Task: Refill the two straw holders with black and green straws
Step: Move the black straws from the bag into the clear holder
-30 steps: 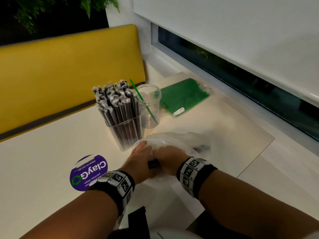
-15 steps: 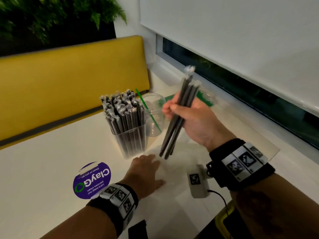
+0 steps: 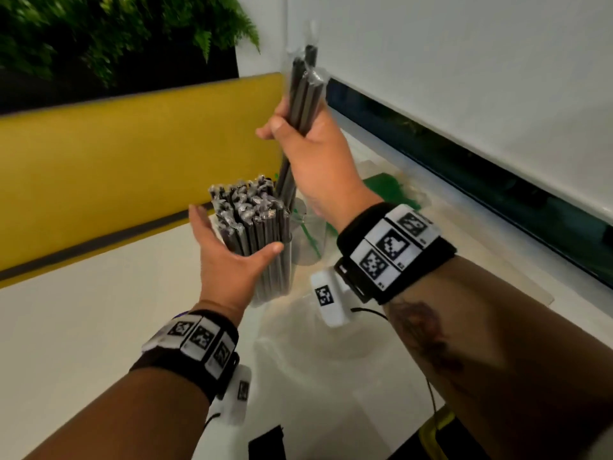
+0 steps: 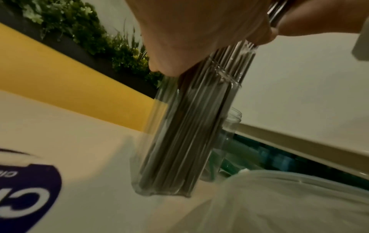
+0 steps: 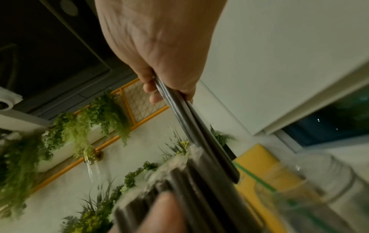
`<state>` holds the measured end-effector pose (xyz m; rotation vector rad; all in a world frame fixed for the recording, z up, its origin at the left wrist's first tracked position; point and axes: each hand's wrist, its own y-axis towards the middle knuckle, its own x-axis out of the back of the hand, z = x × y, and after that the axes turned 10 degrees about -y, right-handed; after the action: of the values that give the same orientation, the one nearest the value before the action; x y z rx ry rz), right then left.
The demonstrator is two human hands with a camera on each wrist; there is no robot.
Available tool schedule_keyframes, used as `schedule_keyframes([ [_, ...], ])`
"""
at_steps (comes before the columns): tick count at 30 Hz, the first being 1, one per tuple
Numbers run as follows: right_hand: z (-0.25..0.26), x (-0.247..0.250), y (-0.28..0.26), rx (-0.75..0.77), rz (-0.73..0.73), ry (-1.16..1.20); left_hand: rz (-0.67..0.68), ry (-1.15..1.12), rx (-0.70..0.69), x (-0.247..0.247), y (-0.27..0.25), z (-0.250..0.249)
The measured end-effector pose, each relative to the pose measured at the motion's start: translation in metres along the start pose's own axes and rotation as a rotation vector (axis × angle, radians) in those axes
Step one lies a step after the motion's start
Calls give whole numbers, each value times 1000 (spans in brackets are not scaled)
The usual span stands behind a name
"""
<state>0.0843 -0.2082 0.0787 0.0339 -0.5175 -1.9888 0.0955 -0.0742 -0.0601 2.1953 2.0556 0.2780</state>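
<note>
A clear straw holder (image 3: 275, 280) packed with wrapped black straws (image 3: 248, 210) stands mid-table. My left hand (image 3: 232, 260) wraps the bunch just above the rim, thumb in front, fingers behind. My right hand (image 3: 311, 154) grips a small bundle of black straws (image 3: 303, 91) upright, its lower ends beside the top of the bunch on the right. Behind it stands the second clear holder (image 3: 313, 240) with one green straw (image 3: 306, 232). The pack of green straws (image 3: 386, 190) lies further back. The right wrist view shows the gripped bundle (image 5: 199, 134) above the bunch.
An emptied clear plastic bag (image 3: 315, 340) lies flat on the white table (image 3: 83, 327) in front of the holders. A purple round sticker (image 4: 26, 189) is on the table to the left. A yellow bench back (image 3: 132, 154) and a window sill border the table.
My right hand rose with the bundle and carried it left, over to the full holder. My left hand left the plastic bag on the table and came up round the bunch in the holder.
</note>
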Motion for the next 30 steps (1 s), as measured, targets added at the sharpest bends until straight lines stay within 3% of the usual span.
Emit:
schedule_keyframes([
  [7,-6,-17,6,-92,-62,248,-19,-38,20,-9,16,3],
  [10,-29,-20,-3,-154,-64,137,-26,-43,4,-10,16,6],
  [14,-59,-24,-22,-224,49,-159,-26,-62,-17,-9,15,9],
  [17,-53,-27,-14,-58,156,-363,-34,-87,-29,-10,13,12],
  [21,-18,-7,13,393,-83,-421,-57,-119,-25,-12,12,17],
  [23,-1,2,26,612,-113,-587,-67,-134,-16,-14,11,20],
  [25,-2,0,30,564,125,-805,-73,-144,-21,-17,10,20],
  [27,-27,-5,22,329,464,-940,-79,-146,-26,-20,10,21],
  [30,-65,-8,4,142,693,-952,-72,-110,-44,-20,9,21],
])
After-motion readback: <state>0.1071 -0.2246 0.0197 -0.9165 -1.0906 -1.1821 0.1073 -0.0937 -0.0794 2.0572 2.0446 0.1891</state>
